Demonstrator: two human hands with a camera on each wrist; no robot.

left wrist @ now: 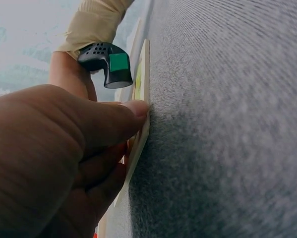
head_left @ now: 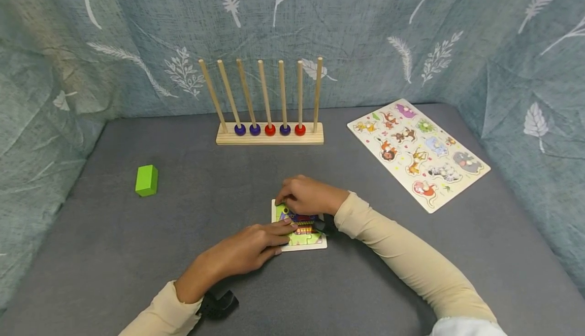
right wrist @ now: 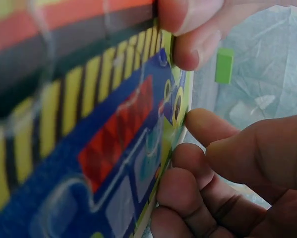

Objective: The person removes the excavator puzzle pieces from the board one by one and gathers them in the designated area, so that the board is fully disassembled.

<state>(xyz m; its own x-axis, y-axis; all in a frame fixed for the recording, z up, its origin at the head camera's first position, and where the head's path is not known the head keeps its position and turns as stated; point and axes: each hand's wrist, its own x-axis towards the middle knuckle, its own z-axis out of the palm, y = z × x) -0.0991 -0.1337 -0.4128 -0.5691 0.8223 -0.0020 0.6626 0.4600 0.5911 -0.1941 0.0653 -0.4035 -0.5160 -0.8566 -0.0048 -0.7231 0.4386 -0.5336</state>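
Head view puts the small, white-bordered, brightly printed jigsaw puzzle (head_left: 299, 240) flat on the grey fabric-topped table (head_left: 196, 183), at two o'clock from the middle of your left hand (head_left: 253, 247) and at about seven from the middle of your right hand (head_left: 311, 196). Neither hand is nearer, as both touch it: your left fingers lie fairly straight over its nine o'clock side, while your right fingers curl at its eleven o'clock corner, and you cannot tell whether they pinch or only press. That corner looks like the spot any next move turns on. The outline seems nearly square, so no long axis stands out. Your left wrist camera adds what the head view lacks: the board's thin edge, with your thumb tip against it. Your right wrist camera alone shows the seams up close, crossing black-and-yellow stripes, with the bright green rectangular block (right wrist: 224, 66) beyond.
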